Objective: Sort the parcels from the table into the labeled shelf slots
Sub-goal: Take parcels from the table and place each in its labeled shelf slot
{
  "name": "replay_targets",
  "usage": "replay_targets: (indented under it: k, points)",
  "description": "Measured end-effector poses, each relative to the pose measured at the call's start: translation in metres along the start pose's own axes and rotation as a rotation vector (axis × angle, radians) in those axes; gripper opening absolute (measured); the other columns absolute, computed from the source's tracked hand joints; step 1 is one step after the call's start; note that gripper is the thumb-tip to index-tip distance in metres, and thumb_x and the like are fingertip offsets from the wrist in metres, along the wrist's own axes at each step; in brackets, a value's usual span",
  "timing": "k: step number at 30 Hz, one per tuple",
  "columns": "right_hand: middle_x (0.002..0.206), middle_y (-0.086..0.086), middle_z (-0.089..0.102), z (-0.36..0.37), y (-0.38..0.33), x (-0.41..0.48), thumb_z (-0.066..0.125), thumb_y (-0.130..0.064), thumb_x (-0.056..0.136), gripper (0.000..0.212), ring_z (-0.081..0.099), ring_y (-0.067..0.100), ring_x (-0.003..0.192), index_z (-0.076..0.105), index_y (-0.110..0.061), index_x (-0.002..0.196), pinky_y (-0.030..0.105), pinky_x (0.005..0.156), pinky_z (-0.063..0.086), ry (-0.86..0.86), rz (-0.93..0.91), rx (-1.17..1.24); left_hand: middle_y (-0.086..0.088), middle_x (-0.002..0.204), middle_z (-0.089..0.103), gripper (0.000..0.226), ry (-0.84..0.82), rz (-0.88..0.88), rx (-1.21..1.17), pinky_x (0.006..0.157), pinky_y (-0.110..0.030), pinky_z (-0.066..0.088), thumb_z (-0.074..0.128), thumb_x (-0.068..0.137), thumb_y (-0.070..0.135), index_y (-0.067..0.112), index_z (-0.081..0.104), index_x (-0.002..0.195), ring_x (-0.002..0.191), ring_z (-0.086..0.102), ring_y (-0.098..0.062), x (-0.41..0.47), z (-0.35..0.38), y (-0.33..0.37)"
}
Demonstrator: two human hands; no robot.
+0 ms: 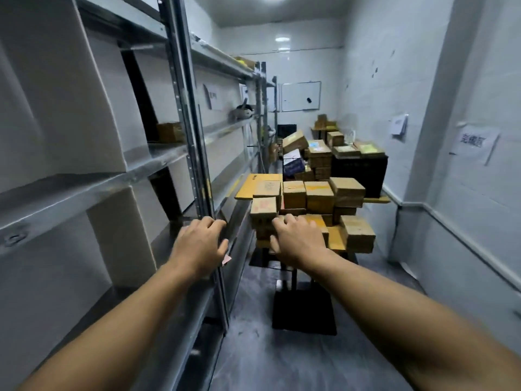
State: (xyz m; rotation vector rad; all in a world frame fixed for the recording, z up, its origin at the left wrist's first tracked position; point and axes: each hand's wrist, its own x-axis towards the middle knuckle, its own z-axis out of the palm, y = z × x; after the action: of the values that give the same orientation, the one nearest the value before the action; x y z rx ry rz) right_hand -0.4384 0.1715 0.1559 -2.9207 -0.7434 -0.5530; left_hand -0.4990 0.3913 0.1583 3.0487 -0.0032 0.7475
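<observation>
Narrow storeroom, grey floor [282, 362]. Rested right grip [296, 238] on the near parcels [318, 193], fingers curled, hold unclear; held left grip [201, 241] loosely curled, empty, beside the shelf [158, 156] post. Risked tipping neighbours off the crowded bench [245, 190] edge with any tug. Found little aisle room, open slots to the left

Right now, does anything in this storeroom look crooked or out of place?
Yes. On the far pile, one cardboard box lies tilted atop the others, and the paper notice on the right wall hangs askew.
</observation>
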Motion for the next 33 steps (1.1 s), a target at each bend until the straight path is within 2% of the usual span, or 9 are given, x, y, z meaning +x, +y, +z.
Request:
replay_targets:
  k: [7, 10, 15, 18, 24, 30, 33]
  points:
    - [0.126, 0.008, 0.056, 0.045, 0.087, 0.018, 0.043, -0.043, 0.096, 0.040, 0.053, 0.030, 0.115, 0.049, -0.023, 0.129, 0.046, 0.092, 0.043, -0.130, 0.159, -0.020, 0.005, 0.120, 0.057, 0.042, -0.081, 0.138, -0.068, 0.086, -0.037, 0.042, 0.047, 0.088, 0.048, 0.031, 0.050, 0.126, 0.107, 0.052, -0.021, 0.082, 0.090, 0.047]
    - [0.129, 0.009, 0.054, 0.068, 0.129, 0.026, 0.042, -0.043, 0.097, 0.041, 0.052, 0.031, 0.116, 0.048, -0.021, 0.130, 0.048, 0.090, 0.043, -0.177, 0.189, -0.011, 0.004, 0.121, 0.057, 0.043, -0.137, 0.188, -0.080, 0.086, -0.038, 0.043, 0.045, 0.087, 0.050, 0.031, 0.050, 0.126, 0.107, 0.053, -0.021, 0.115, 0.129, 0.072]
    - [0.123, 0.009, 0.056, 0.104, 0.209, 0.056, 0.042, -0.046, 0.096, 0.039, 0.054, 0.032, 0.112, 0.048, -0.022, 0.127, 0.047, 0.087, 0.044, -0.200, 0.226, -0.016, 0.006, 0.116, 0.058, 0.043, -0.151, 0.239, -0.138, 0.080, -0.034, 0.041, 0.044, 0.086, 0.051, 0.032, 0.050, 0.124, 0.101, 0.052, -0.017, 0.183, 0.188, 0.115]
    - [0.121, 0.010, 0.057, 0.122, 0.251, 0.084, 0.043, -0.045, 0.095, 0.036, 0.055, 0.034, 0.110, 0.049, -0.022, 0.122, 0.046, 0.086, 0.044, -0.202, 0.221, -0.048, 0.007, 0.121, 0.056, 0.044, -0.184, 0.223, -0.157, 0.085, -0.033, 0.042, 0.045, 0.088, 0.052, 0.033, 0.049, 0.128, 0.106, 0.050, -0.015, 0.222, 0.220, 0.134]
    - [0.123, 0.009, 0.055, 0.157, 0.299, 0.149, 0.044, -0.042, 0.097, 0.039, 0.055, 0.031, 0.114, 0.049, -0.020, 0.128, 0.045, 0.089, 0.046, -0.253, 0.123, -0.002, 0.009, 0.125, 0.055, 0.044, -0.209, 0.145, -0.166, 0.090, -0.033, 0.043, 0.045, 0.090, 0.053, 0.035, 0.047, 0.130, 0.112, 0.050, -0.013, 0.279, 0.272, 0.146]
    - [0.130, 0.007, 0.054, 0.203, 0.286, 0.215, 0.045, -0.045, 0.098, 0.040, 0.053, 0.028, 0.118, 0.047, -0.024, 0.133, 0.044, 0.094, 0.046, -0.322, 0.034, 0.071, 0.005, 0.126, 0.054, 0.039, -0.234, -0.019, -0.116, 0.091, -0.038, 0.042, 0.043, 0.091, 0.048, 0.032, 0.049, 0.126, 0.113, 0.050, -0.018, 0.302, 0.296, 0.111]
    - [0.128, 0.007, 0.056, 0.231, 0.267, 0.250, 0.045, -0.045, 0.097, 0.041, 0.054, 0.029, 0.116, 0.048, -0.025, 0.132, 0.045, 0.092, 0.045, -0.297, 0.022, 0.089, 0.001, 0.135, 0.050, 0.042, -0.247, -0.109, -0.066, 0.095, -0.041, 0.041, 0.043, 0.092, 0.046, 0.029, 0.047, 0.130, 0.119, 0.047, -0.024, 0.314, 0.310, 0.075]
